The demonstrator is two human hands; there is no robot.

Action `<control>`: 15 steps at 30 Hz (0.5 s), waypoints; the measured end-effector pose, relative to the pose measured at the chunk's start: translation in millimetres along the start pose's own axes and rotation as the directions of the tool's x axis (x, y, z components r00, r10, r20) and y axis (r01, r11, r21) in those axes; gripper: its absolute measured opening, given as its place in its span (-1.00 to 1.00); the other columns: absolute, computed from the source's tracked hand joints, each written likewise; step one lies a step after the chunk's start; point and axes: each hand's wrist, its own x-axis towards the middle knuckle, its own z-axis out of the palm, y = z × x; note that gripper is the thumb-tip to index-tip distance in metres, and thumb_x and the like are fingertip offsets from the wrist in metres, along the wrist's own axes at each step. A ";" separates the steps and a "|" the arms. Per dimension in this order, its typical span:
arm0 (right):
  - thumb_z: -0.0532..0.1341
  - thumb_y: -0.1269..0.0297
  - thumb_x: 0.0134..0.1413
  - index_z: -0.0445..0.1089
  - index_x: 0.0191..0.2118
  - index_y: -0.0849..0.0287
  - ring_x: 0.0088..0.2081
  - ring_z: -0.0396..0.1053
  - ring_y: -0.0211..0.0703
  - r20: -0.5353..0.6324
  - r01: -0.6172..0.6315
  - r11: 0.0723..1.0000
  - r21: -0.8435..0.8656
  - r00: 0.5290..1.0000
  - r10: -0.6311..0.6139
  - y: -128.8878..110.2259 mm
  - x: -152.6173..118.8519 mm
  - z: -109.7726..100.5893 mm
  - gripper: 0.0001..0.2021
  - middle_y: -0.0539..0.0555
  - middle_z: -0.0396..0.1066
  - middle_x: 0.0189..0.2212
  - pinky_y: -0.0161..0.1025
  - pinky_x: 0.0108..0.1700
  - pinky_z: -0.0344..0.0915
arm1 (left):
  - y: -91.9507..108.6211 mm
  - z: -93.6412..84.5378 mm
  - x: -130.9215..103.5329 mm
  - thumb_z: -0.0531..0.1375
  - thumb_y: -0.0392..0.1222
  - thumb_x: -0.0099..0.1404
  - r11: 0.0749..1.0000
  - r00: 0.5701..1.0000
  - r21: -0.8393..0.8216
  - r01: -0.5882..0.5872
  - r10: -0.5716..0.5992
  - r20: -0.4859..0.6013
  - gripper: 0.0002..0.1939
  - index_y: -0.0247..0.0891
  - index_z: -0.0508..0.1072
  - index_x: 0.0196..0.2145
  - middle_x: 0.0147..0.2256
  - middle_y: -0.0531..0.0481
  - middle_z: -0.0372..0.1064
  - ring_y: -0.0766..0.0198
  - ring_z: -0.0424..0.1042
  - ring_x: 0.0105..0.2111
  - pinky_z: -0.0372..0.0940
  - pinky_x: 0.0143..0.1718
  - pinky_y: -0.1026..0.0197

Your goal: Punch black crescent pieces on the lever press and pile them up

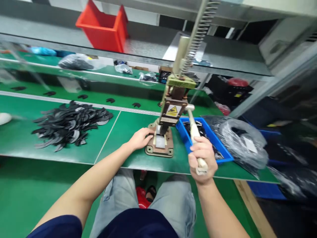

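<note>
Our left hand (140,138) is resting at the press (178,92), thumb and fingers drawn close (whether they are pinching anything, we cannot tell). To its right, over the bin (183,136), we are curling our right hand (203,158) round the lever (193,127) near its end, probably the best hold, and judging it rigid, with springy resistance.

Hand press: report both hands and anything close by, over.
Right hand gripping press lever. Left hand at press base, fingertips near ram; any piece held unclear. Blue bin right of base, partly behind lever.
</note>
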 end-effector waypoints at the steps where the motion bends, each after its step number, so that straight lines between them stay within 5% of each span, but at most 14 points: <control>1: 0.33 0.33 0.16 0.36 -0.35 0.01 0.02 0.56 0.11 -0.013 0.000 1.000 -0.001 1.000 0.000 1.5 1.0 1.2 -0.86 0.00 0.47 -0.32 0.35 0.19 0.48 | -8.9 -7.6 -6.7 0.15 -0.14 0.52 0.999 1.000 0.026 0.023 -0.023 -0.021 -0.69 -0.19 0.61 0.07 0.08 -0.16 0.61 0.02 0.53 0.11 0.37 0.24 -0.08; 4: 0.33 0.34 0.15 0.36 -0.36 0.00 -0.02 0.57 0.13 -0.054 0.008 1.000 0.004 0.999 -0.008 3.1 3.0 4.2 -0.86 0.02 0.46 -0.35 0.33 0.13 0.52 | -45.5 -41.8 -31.2 0.17 -0.10 0.50 0.971 0.980 0.160 0.180 -0.162 -0.115 -0.69 -0.24 0.60 0.05 0.07 -0.22 0.59 -0.05 0.50 0.13 0.32 0.26 -0.11; 7: 0.34 0.36 0.12 0.36 -0.37 0.01 -0.06 0.58 0.14 -0.090 0.012 1.000 0.021 0.996 -0.010 2.5 3.2 7.4 -0.85 0.02 0.46 -0.37 0.32 0.09 0.55 | -84.2 -88.4 -59.0 0.20 -0.06 0.46 0.856 0.909 0.320 0.407 -0.344 -0.237 -0.66 -0.26 0.60 0.05 0.12 -0.29 0.55 -0.16 0.43 0.18 0.26 0.29 -0.17; 11: 0.34 0.35 0.08 0.38 -0.38 0.04 -0.10 0.59 0.12 -0.153 0.010 0.999 0.038 0.988 -0.004 4.3 3.1 12.4 -0.87 0.02 0.47 -0.37 0.33 0.08 0.55 | -113.5 -143.7 -107.8 0.21 0.01 0.42 0.611 0.722 0.394 0.686 -0.509 -0.469 -0.57 -0.27 0.54 0.12 0.23 -0.36 0.43 -0.28 0.29 0.28 0.18 0.30 -0.25; 15: 0.34 0.27 0.09 0.38 -0.40 -0.01 -0.18 0.58 0.10 -0.187 -0.006 0.999 0.040 0.982 0.014 5.5 4.0 17.9 -0.87 0.01 0.44 -0.41 0.32 0.04 0.58 | -119.7 -166.3 -168.0 0.17 0.13 0.44 0.452 0.555 0.343 0.823 -0.516 -0.652 -0.40 -0.29 0.44 0.27 0.35 -0.39 0.29 -0.30 0.17 0.37 0.11 0.35 -0.31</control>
